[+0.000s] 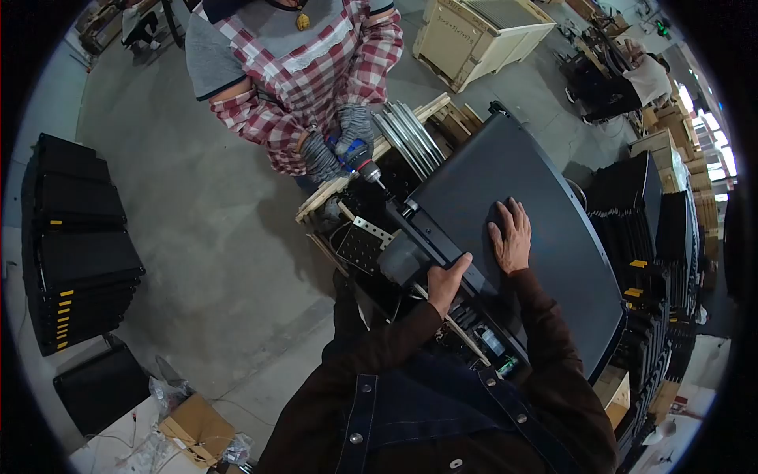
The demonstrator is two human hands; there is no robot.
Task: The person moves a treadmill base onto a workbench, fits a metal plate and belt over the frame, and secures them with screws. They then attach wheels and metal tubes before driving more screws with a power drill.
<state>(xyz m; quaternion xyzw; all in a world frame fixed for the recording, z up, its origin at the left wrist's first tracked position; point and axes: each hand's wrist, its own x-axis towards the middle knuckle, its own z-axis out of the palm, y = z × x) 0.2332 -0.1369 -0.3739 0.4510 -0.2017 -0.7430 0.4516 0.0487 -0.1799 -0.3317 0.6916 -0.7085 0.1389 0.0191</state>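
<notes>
A large black deck (553, 261), like a treadmill's, lies tilted before me, with a long black rail (433, 235) along its left edge. My left hand (448, 283) grips that rail, thumb on top and the other fingers mostly hidden. On the smooth deck surface my right hand (512, 237) rests flat, fingers stretched out. Across from me, a co-worker's grey-gloved hands (324, 156) hold a blue and red power drill (365, 166), its bit pointing to the far end of the rail. A grey rounded motor-like part (401, 261) and a circuit board (491, 341) show beside the rail.
Beneath the deck is a wooden crate frame (324, 196) holding silvery metal bars (409, 138). Stacked black panels stand left (83, 245) and right (632, 189). A wooden crate (474, 43) is at the back; a cardboard box (197, 426) lies bottom left. Another person (643, 83) sits far right.
</notes>
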